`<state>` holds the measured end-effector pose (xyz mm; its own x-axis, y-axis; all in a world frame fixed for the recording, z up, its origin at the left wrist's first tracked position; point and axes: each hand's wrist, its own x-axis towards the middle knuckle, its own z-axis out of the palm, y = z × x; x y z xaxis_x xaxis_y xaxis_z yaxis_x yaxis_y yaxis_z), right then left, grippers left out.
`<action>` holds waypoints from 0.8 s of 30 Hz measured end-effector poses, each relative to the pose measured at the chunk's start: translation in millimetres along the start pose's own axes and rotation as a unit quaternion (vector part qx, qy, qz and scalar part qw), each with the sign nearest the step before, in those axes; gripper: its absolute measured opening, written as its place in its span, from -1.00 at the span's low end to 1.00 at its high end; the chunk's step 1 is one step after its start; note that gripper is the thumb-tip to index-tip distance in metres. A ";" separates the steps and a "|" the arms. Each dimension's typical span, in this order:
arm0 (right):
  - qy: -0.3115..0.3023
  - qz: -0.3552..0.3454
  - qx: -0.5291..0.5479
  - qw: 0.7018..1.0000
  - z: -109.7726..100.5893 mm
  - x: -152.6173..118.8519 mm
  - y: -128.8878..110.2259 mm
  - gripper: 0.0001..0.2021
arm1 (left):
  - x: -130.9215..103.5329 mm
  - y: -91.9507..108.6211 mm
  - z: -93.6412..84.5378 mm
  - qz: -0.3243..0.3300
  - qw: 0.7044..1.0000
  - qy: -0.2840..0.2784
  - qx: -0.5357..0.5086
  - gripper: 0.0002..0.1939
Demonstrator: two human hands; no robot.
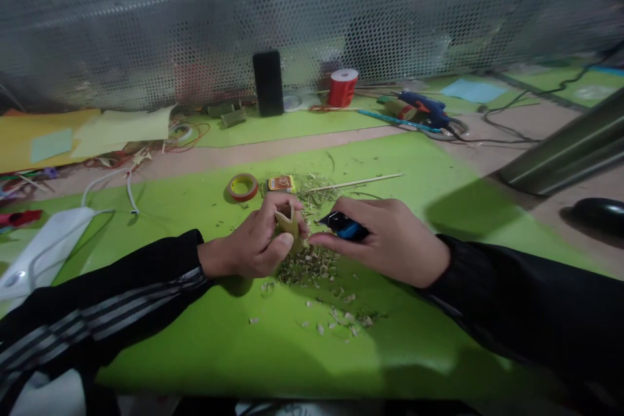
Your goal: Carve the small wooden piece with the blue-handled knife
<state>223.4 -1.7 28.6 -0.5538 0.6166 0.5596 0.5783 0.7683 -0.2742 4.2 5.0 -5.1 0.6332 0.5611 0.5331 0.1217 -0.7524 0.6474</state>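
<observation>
The bamboo tube (287, 224) is above the middle of the green mat (234, 344), roughly upright, hollow end facing up, with a V-shaped notch in its rim. My left hand (258, 244) has it clamped, thumb across the near side and fingers wrapped around the far side. My right hand (390, 234) is closed around a black-and-blue cutter (346, 226), its dark tip pointing toward the tube; a gap separates the two. I cannot make out the blade's edge.

Pale and greenish shavings (309, 266) lie heaped below my hands, with further chips scattered nearer to me and a second patch beyond. Just past my left hand are a roll of tape (251, 192) and, beside it, a small matchbox (281, 184). A thin wooden stick (358, 182) lies to the right of the matchbox, one end among the far shavings.

At the rear, a smartphone (268, 83) stands upright before a perforated metal screen (205, 32). To its right are a red spool (343, 89) and, further along, a blue glue gun (426, 108) with a dark cord. On the far left I note yellow paper (43, 123) and, nearer me, a white power strip (46, 247).
</observation>
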 end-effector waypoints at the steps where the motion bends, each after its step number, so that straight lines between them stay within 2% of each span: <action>1: -0.007 0.006 0.008 1.000 -0.2 0.0 0.5 -0.55 | -1.2 -1.0 0.3 -0.010 1.000 -0.004 -0.008 -0.66; 6: -0.066 0.027 0.072 0.995 -3.5 -0.6 1.5 -0.58 | -5.5 -4.8 1.7 -0.053 0.998 0.009 -0.044 -0.70; 11: -0.106 -0.012 0.097 0.990 -8.3 1.5 1.3 -0.75 | -4.8 -3.9 0.6 -0.077 0.995 0.014 -0.056 -0.77; 13: -0.119 -0.035 0.070 0.990 -7.1 1.1 3.1 -0.69 | -4.1 -3.2 -0.3 -0.087 0.994 0.011 -0.064 -0.77; 18: -0.143 -0.051 -0.106 0.983 -0.2 -3.0 6.4 -0.59 | -3.8 -4.1 -1.5 -0.106 0.991 0.025 -0.078 -0.76; 24: -0.126 -0.015 -0.120 0.985 -0.8 -1.2 2.1 -0.57 | -2.1 0.8 -3.3 -0.130 0.991 0.004 -0.023 -0.71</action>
<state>225.7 -0.9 27.9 -0.6857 0.6412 0.3446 0.6684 0.7421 -0.0508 0.5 4.4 -3.9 0.5783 0.7371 0.3496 0.2441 -0.5652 0.7880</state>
